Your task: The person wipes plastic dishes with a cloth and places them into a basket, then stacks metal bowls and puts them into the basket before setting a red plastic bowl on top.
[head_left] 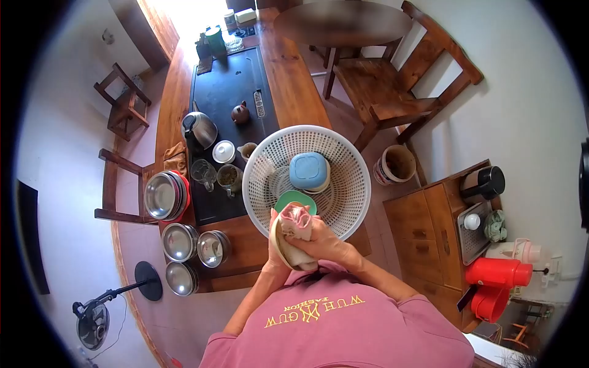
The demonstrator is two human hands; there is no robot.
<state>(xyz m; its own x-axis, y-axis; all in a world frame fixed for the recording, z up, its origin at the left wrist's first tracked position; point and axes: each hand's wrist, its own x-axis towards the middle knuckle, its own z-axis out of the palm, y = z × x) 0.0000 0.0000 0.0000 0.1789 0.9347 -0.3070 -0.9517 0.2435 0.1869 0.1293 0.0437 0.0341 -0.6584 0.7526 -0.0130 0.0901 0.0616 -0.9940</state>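
In front of my chest, my left hand (275, 260) grips a cream-coloured bowl (281, 245), which is tilted on its side. My right hand (325, 242) is closed around a white and pink cloth (297, 222), pressed against the inside of the bowl. Just beyond my hands stands a large white plastic basket (257, 184) with perforated walls. Inside it are a light blue container (308, 170) and a green bowl (296, 201). The cloth and my fingers hide part of the cream bowl's inside.
Stacked metal bowls (179, 242) sit on the table's left corner. A kettle (200, 130), a brown teapot (240, 113) and glass pitchers (229, 176) stand on the black tea tray (236, 80). To the right are a bucket (394, 165), a wooden cabinet (417, 221) and a red thermos (497, 272).
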